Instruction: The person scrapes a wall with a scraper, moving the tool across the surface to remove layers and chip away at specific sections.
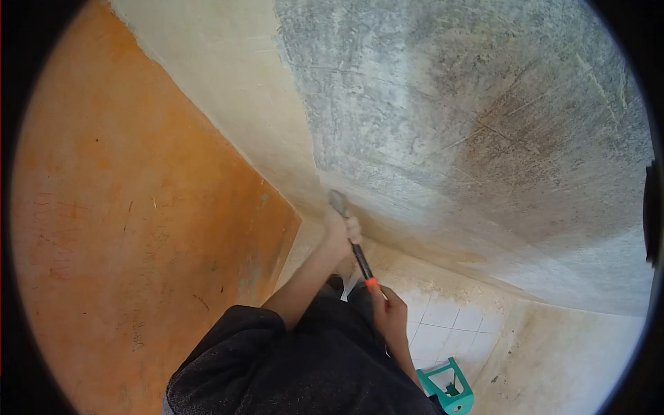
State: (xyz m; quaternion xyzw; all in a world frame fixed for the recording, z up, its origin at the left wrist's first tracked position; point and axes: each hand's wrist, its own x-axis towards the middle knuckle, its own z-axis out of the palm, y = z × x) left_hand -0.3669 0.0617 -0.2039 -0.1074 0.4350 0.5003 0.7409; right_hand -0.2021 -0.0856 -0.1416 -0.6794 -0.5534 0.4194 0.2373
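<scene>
**Scraper stroke at wall corner — two-handed hold**

Scraper [360, 261] position: the long-handled tool is raised, with its head set against the grey wall [484, 124], low in the corner where that wall meets the orange wall [138, 207]. The left hand [344, 232] sits high on the shaft, just under the head, and its grip is wrapped tight around the shaft. The right hand [389, 315] sits at the lower end, just below the orange band. Its grip is likewise closed around the handle.

Step in hand, as judged: a scraping pass on the wall surface. The wall shows bare grey patches above and a pale coating to the left and beneath. Loose debris lies along the foot of the wall on the tiled floor [443, 325]. A green stool [449, 391], only partly in view, stands on the tiles near the right forearm.

The next stroke calls for three things — firm pressure from the upper hand to hold the edge flat on the coating, drive from the lower hand, and a footing clear of the stool.
</scene>
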